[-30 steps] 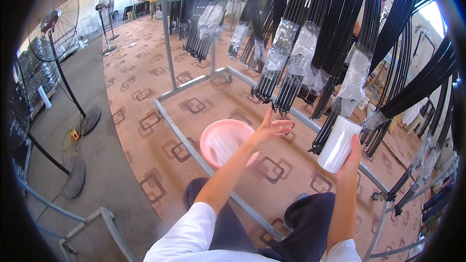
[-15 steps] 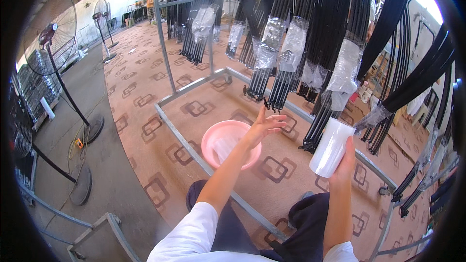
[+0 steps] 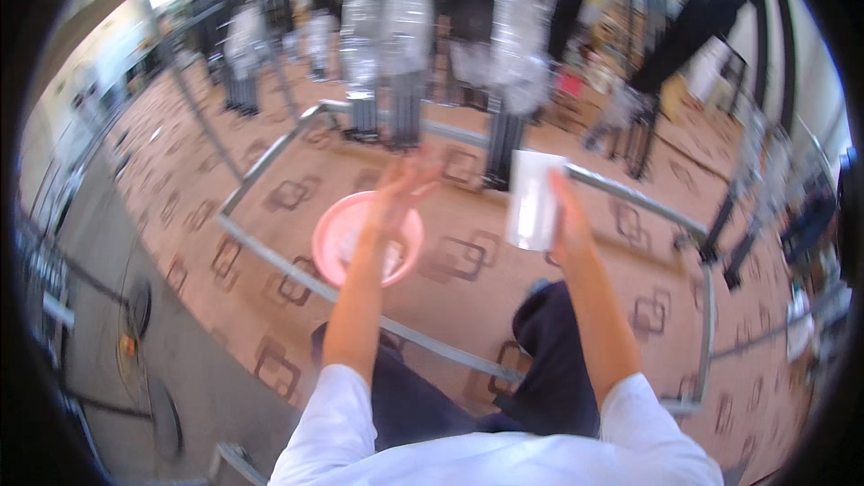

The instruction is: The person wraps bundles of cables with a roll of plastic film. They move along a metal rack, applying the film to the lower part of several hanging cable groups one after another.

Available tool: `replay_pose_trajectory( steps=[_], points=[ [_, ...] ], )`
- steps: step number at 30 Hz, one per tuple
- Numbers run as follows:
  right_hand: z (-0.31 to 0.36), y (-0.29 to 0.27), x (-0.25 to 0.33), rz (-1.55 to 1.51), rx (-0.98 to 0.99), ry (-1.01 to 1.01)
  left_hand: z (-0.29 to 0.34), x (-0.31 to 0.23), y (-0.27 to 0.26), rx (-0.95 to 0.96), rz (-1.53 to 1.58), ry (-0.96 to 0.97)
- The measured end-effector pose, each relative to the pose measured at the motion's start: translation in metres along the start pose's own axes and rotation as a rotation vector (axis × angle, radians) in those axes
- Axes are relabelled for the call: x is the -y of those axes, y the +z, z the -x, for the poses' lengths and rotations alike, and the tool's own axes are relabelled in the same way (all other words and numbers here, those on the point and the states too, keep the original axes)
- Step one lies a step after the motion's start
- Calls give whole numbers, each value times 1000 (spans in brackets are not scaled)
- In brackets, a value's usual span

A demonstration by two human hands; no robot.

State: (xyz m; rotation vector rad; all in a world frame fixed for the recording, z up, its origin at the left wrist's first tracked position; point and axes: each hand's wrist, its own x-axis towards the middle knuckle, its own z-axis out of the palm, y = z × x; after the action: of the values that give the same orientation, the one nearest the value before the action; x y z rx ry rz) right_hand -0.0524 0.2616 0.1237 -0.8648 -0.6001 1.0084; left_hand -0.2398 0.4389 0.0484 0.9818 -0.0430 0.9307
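My right hand [image 3: 571, 220] is closed round a white, shiny roll of plastic film [image 3: 533, 202], held nearly upright. My left hand [image 3: 403, 191] is stretched forward, its fingers apart and blurred by motion, with nothing seen in it. It shows above the pink basin [image 3: 326, 256], which stands on the floor with whitish material inside. Beyond both hands hang bundles of thin black rods [image 3: 407, 108], several of them wrapped in clear plastic film [image 3: 362, 40]. One wrapped bundle [image 3: 504, 139] hangs just left of the roll, its lower ends bare.
A grey metal frame [image 3: 297, 277] runs low around the basin and in front of my legs. Brown patterned carpet [image 3: 450, 306] covers the floor. To the left, fan stands [image 3: 165, 418] rise from grey concrete. More wrapped black rods [image 3: 751, 171] hang at the right.
The view has swung to the right, so the rods, basin and frame now appear further left. My right hand still holds the roll, now more upright. The left hand remains stretched out.
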Motion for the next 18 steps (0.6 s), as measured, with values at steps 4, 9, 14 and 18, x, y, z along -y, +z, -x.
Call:
replay_pose_trajectory(
  steps=[4, 9, 14, 18],
  points=[
    [6, -1, 1, 189, 223, 68, 4, -17, 39, 26, -268, -183],
    [11, -26, -6, 176, 227, 130, 5, 1, 59, 157, -375, -380],
    [9, -63, -18, 166, 195, 213, 13, 8, 58, 117, -391, -448],
    [10, -106, -41, 37, 139, 421, 21, 19, 59, 126, -412, -498]
  ],
)
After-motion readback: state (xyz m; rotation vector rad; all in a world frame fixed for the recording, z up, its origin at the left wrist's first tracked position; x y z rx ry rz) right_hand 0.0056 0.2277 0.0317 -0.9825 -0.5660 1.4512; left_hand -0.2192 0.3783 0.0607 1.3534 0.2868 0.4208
